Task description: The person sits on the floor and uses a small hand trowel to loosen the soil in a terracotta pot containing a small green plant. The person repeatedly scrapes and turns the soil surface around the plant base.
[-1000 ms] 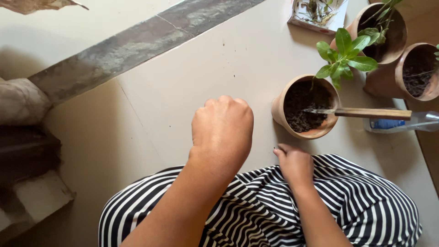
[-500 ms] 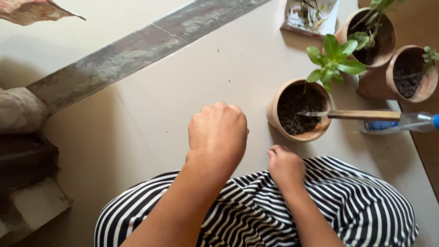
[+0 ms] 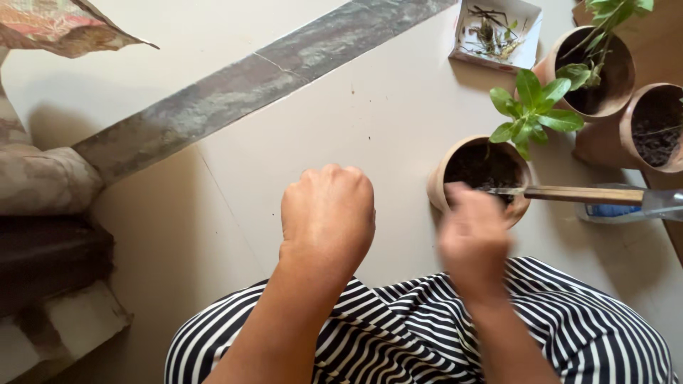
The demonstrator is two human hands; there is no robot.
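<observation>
The pale floor [image 3: 370, 128] is filling most of the view, with a grey stone strip [image 3: 235, 92] running across it on a slant from the left side up to the top edge. Below, a black-and-white striped garment [image 3: 420, 341] is spreading over the person's lap at the bottom of the picture.

The left hand [image 3: 327, 213] is hovering above the floor in the middle, knuckles up and curled into a fist; its grip is closed tight, and whether anything is lying inside it cannot be told. The right hand [image 3: 473, 231] is showing as a blur just beside the nearest clay pot [image 3: 440, 185], its fingers reaching to the pot's near rim, and its grip cannot be told through the blur.

That clay pot is standing on the floor right of centre, filled with dark soil. A wooden-handled tool [image 3: 576, 193] is lying across its rim, the blade end pointing over the soil and the handle sticking out to the right. A small green plant [image 3: 530, 114] is leaning over the pot's far side. Two more clay pots, one with a leafy stem [image 3: 619, 71] and one with bare soil [image 3: 658, 131], are standing in the upper right corner. A small white box [image 3: 526, 53] with dry plant scraps is lying near the top edge, just beside them.
</observation>
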